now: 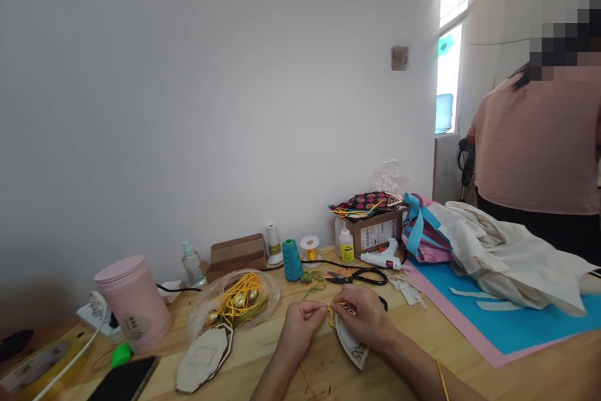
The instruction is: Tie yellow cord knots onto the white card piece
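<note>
My left hand (304, 321) is closed in a pinch on a thin yellow cord (331, 315), just left of my right hand. With its thumb and fingers bent together, my right hand (364, 312) grips the same cord. A white fan-shaped piece with black lettering (351, 346) hangs below the right palm, partly covered by it; I cannot tell whether the fingers also hold it. One strand of yellow cord trails down past my left wrist, and another lies across my right forearm. Black-handled scissors (359, 276) lie just beyond my hands.
Behind stand a teal thread cone (292, 261), a glue bottle (346, 244) and a glue gun (382, 257). On the left are a bag of yellow cords and gold bells (244, 294), octagonal pieces (201, 360) and a pink canister (136, 307). White cloth (511, 251) lies right, near a person (535, 144).
</note>
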Demonstrator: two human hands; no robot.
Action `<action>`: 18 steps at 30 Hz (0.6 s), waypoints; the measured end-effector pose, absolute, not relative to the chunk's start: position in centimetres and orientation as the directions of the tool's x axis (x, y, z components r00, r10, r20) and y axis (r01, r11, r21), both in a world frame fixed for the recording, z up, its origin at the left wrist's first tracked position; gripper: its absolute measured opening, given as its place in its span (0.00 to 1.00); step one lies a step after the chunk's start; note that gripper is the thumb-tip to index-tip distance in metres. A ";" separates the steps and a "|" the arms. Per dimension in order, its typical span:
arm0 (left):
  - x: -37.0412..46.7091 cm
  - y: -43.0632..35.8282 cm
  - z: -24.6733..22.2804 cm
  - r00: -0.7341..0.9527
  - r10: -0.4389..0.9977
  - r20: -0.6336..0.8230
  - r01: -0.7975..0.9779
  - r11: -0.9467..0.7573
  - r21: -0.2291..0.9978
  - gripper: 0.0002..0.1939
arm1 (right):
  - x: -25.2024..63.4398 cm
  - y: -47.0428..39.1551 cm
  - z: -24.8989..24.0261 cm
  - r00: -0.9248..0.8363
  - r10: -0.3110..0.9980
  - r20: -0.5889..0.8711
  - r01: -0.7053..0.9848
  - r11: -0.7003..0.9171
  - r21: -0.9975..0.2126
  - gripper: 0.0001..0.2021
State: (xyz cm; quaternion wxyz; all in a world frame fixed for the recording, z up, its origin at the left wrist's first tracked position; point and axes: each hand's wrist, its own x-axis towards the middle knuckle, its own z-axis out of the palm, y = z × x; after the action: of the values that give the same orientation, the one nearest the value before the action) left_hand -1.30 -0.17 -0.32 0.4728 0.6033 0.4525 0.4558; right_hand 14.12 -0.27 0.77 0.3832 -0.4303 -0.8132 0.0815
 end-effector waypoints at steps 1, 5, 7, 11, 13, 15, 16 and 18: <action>-1.3 -0.2 -0.2 0.175 0.976 0.130 0.119 -0.152 0.981 0.14 | 14.1 -0.3 0.8 -0.330 0.766 0.551 0.645 0.609 -0.461 0.09; -1.1 -0.5 0.1 0.177 0.970 0.164 0.140 -0.190 0.972 0.13 | 14.2 -0.2 0.8 -0.292 0.785 0.546 0.678 0.573 -0.461 0.09; -1.1 -0.5 0.2 0.185 0.967 0.177 0.150 -0.206 0.967 0.12 | 14.1 -0.2 0.8 -0.272 0.788 0.552 0.689 0.560 -0.460 0.09; -1.0 -0.6 0.2 0.222 0.956 0.193 0.152 -0.229 0.962 0.12 | 14.2 -0.2 0.9 -0.240 0.793 0.560 0.694 0.544 -0.472 0.09; -1.0 -0.6 0.1 0.224 0.954 0.200 0.147 -0.236 0.961 0.12 | 14.3 -0.1 0.8 -0.231 0.801 0.552 0.690 0.535 -0.487 0.09; -1.0 -0.6 0.0 0.211 0.956 0.205 0.148 -0.239 0.960 0.12 | 14.4 0.0 0.8 -0.230 0.811 0.537 0.685 0.527 -0.503 0.09; -1.0 -0.6 -0.1 0.203 0.958 0.204 0.151 -0.237 0.960 0.12 | 14.5 0.1 0.7 -0.231 0.815 0.531 0.681 0.525 -0.510 0.09; -1.1 -0.7 -0.1 0.185 0.964 0.190 0.164 -0.221 0.961 0.12 | 14.5 0.1 0.7 -0.234 0.821 0.522 0.673 0.524 -0.522 0.09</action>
State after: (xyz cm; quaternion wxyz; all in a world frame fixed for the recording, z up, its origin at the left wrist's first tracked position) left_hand -1.06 -0.65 -0.12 0.4373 0.6336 0.4451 0.4575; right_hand 14.52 0.15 0.67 0.3923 -0.4789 -0.7797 0.0940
